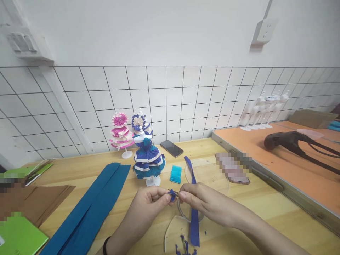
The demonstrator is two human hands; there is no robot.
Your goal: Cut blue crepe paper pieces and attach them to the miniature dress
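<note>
Between the fingertips of my left hand (152, 202) is a small piece of crinkled blue crepe paper (172, 195). My right hand (203, 202) pinches what look like thin tweezers (177, 193), with their tip at that blue piece. Beneath my right hand runs a long blue crepe paper strip (194, 226), partly hidden by it. Just beyond my hands stands a small white dress form on a round base, wearing a tiered blue and teal paper dress (148, 161). A pleated turquoise paper piece (175, 174) lies to its right.
Blue scraps (186, 244) lie by a clear round dish (170, 230). Left are teal paper strips (92, 205) and brown paper (47, 202). A pink paper dress (120, 134) and a phone (171, 148) stand further back. Several white dress forms (268, 109) are on the orange table (292, 166).
</note>
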